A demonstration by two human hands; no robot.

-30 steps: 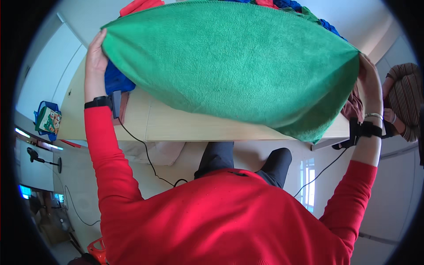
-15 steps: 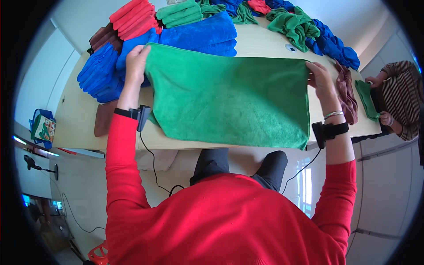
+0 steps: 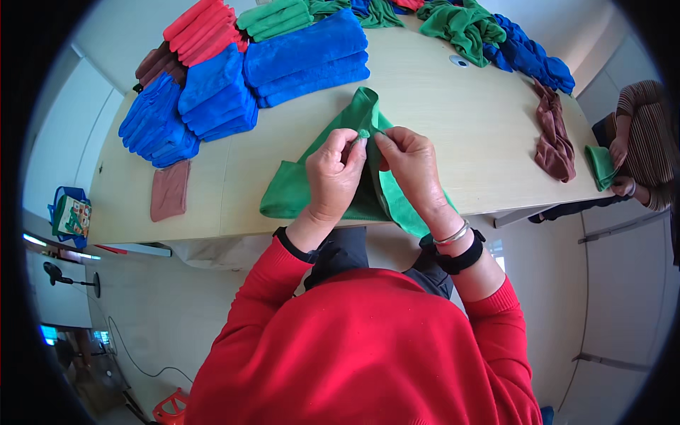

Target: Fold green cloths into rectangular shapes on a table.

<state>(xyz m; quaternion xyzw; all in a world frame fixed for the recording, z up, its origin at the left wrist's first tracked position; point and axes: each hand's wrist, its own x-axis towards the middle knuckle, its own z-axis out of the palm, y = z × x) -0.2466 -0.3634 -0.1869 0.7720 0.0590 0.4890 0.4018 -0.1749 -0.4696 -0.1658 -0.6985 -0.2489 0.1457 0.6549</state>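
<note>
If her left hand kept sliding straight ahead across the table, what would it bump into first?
Probably the stack of folded blue towels. The left hand, pinching the green towel, points up the table toward it; depth is unclear.

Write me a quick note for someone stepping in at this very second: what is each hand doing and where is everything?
Left hand and right hand: both pinch the green towel together at its upper edge.
The towel is bunched on the table, partly hanging over the near edge.
Done: folded blue towels and red towels stacked at the far side.
Left: this towel, plus the unfolded heap far right.
</note>
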